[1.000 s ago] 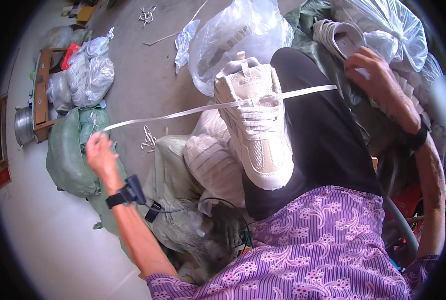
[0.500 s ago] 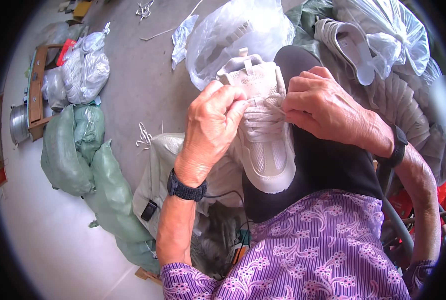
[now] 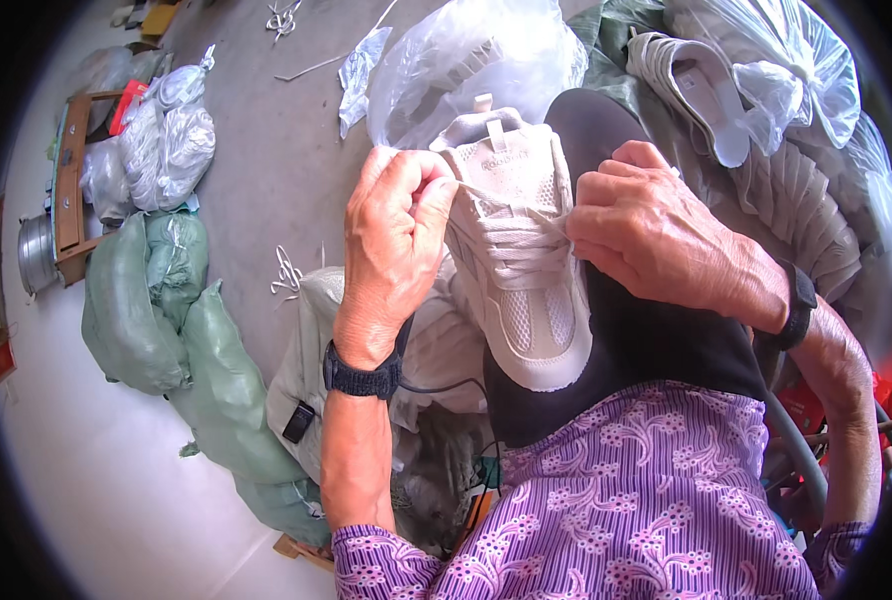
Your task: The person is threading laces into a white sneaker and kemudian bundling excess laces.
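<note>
Shoe (image 3: pixel 538 350), cream-coloured, rests on the person's lap against the dark trousers (image 3: pixel 656 350), its toe pointing toward the body and its tongue away. The left hand (image 3: pixel 391 250) is closed in a pinch, thumb tip pressed to a curled forefinger, grasping a pale lace (image 3: pixel 483 194) that runs from there to the top of the lacing. The right hand (image 3: pixel 656 228) is bunched at the opposite edge, its fingers curled tight over the lace where it leaves the eyelets; the fingertips are partly hidden behind the knuckles, so their exact hold is hard to make out.

The lace is flat and woven, crossing the tongue in close rows. Open mesh covers the toe box, bordered by smooth panels and a rounded toe cap, and a loop stands up at the heel. Beyond the heel lies a crinkled, see-through plastic bag (image 3: pixel 471 70), cut off by the upper edge, its contents blurred by the film. Another pale shoe (image 3: pixel 688 95) sits by a knotted clear bag (image 3: pixel 766 55) at upper right. Bulging green woven sacks (image 3: pixel 126 310) slump at left.
</note>
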Tool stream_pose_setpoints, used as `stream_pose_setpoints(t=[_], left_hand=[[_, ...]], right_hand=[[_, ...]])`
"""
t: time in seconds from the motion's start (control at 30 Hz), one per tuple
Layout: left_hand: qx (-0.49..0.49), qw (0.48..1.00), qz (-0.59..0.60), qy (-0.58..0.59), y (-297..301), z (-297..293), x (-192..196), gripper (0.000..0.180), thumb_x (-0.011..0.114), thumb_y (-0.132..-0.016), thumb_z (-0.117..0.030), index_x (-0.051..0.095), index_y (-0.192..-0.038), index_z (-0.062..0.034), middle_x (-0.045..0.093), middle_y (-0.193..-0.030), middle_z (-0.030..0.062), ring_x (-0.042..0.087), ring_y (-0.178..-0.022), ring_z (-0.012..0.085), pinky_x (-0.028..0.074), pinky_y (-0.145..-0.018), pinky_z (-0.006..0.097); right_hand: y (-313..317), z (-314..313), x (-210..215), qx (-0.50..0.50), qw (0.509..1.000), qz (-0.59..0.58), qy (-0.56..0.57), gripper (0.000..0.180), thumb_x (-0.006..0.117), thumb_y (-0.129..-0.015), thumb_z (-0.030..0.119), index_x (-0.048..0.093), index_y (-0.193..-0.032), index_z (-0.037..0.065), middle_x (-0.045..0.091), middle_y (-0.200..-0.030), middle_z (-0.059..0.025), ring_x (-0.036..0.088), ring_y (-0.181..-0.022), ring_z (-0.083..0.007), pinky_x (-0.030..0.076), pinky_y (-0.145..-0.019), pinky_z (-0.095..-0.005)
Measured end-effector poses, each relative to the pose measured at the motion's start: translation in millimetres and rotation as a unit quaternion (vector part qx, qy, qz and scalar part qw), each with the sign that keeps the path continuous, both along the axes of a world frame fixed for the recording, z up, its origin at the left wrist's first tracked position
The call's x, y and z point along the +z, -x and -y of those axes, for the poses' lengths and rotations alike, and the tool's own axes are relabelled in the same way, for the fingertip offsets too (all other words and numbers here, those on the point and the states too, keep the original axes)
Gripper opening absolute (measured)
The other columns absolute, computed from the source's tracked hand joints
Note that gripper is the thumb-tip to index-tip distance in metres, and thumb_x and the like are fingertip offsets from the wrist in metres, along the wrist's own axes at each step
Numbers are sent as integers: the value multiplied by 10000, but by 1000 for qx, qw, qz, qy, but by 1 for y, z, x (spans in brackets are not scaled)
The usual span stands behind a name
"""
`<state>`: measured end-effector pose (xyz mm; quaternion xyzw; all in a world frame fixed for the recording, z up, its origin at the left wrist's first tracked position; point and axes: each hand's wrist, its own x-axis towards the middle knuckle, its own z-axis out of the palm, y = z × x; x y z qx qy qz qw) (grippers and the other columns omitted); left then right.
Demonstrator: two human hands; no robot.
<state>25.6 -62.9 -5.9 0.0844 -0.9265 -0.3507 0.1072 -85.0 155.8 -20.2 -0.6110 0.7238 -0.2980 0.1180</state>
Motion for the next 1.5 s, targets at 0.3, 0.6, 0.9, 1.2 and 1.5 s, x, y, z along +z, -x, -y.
stream_pose_setpoints(t=[0.3, 0.6, 0.9, 1.2, 1.5], left_hand=[[44, 984, 51, -168, -10, -19, 11, 106, 522, -933, -110, 584, -931, -24, 532, -794, -28, 440, -673, 47, 375, -612, 198], [61, 964, 191, -176, -13, -15, 17, 133, 612, -901, -149, 619, -887, -17, 485, -652, -81, 379, -568, 6, 327, -508, 189], [-25, 957, -44, 287, 1, -19, 13, 57, 654, -825, -86, 640, -827, -31, 591, -644, 91, 572, -569, 117, 447, -543, 255], [138, 863, 314, -371, 1, -9, 28, 470, 497, -949, -387, 636, -763, 23, 559, -562, 41, 528, -457, 118, 446, -446, 230], [117, 714, 433, -538, 5, -19, 34, 356, 493, -965, -298, 625, -873, 19, 471, -479, -11, 340, -348, 35, 272, -354, 184]], right_hand=[[-11, -4, -2, -23, 999, -43, 1, 190, 606, -782, 113, 606, -967, 75, 544, -720, -25, 584, -729, -206, 398, -761, -391], [-6, 0, -1, -34, 999, -9, 11, 202, 602, -779, 107, 601, -980, 86, 557, -738, -32, 587, -714, -209, 398, -741, -395], [-14, 4, 2, 18, 979, -197, -48, 323, 559, -779, 129, 571, -1074, -3, 538, -624, 5, 582, -635, -177, 375, -675, -343], [-17, -3, -4, 12, 990, -139, -37, 307, 567, -762, 136, 526, -1030, -7, 544, -653, -24, 594, -664, -203, 374, -647, -356], [-14, -5, -7, 11, 995, -102, -21, 277, 559, -778, 151, 521, -1012, 9, 553, -663, -24, 595, -663, -205, 372, -649, -356]])
